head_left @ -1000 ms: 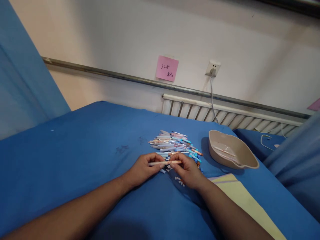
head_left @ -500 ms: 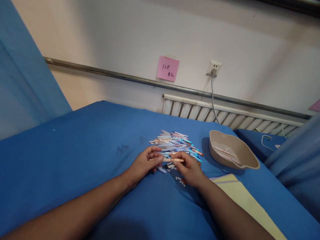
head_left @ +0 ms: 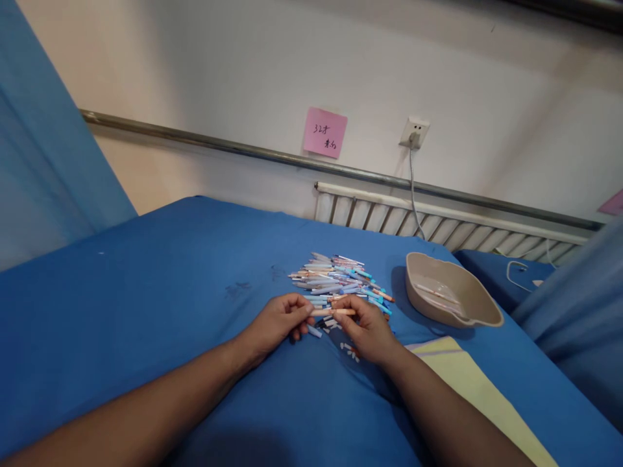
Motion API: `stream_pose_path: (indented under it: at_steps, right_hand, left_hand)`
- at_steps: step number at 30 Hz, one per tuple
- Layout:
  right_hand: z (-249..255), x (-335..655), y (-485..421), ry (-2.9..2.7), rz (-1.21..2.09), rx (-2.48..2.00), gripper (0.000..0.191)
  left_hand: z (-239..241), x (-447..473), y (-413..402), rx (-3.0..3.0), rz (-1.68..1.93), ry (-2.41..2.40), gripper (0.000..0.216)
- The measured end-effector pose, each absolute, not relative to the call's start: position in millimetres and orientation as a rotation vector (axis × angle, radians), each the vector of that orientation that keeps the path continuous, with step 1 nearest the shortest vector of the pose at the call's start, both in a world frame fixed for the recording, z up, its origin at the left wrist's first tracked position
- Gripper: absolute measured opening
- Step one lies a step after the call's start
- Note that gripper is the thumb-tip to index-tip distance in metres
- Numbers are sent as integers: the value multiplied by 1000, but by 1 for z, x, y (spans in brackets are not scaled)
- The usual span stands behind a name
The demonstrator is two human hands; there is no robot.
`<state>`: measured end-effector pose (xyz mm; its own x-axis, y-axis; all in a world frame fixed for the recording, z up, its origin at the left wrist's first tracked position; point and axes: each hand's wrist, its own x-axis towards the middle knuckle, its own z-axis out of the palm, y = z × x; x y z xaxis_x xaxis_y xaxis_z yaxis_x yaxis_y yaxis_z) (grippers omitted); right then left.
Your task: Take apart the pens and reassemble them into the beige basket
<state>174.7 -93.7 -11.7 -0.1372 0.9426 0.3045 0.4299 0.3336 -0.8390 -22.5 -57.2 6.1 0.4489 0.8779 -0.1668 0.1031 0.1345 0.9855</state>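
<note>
Between my two hands is a pale orange pen point(head_left: 321, 312), held level just in front of a pile of pens. My left hand point(head_left: 285, 318) pinches its left end between thumb and fingers. At the other end, my right hand point(head_left: 365, 324) grips the orange part with thumb and forefinger. Behind them the pile of pens point(head_left: 326, 279) spreads over the blue sheet, mostly grey, light blue and orange. Several small white and dark pieces point(head_left: 333, 322) lie below the held pen, partly hidden by my right hand. A light blue pen part point(head_left: 314, 331) rests by my left fingertips.
A beige basin point(head_left: 479, 305) with a couple of pens in it stands to the right. Yellow cloth or paper point(head_left: 467, 376) lies under my right forearm. Along the wall run a metal rail point(head_left: 219, 144) and a radiator point(head_left: 379, 211). A cord point(head_left: 413, 188) hangs from the socket.
My left fingers have closed in more tightly around the left end of the pen. My right hand keeps its hold, and the view has shifted very slightly.
</note>
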Motion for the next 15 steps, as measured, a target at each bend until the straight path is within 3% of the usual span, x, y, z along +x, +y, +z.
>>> stream_pose_path:
  at_steps: [6, 15]
  right_hand:
    - [-10, 174, -94, -1758, 703, -1220, 12]
    - [-2, 173, -96, -1835, 621, -1190, 7]
  left_hand:
    - [10, -22, -59, 1301, 794, 938, 39]
    - [10, -25, -56, 1427, 723, 954, 29]
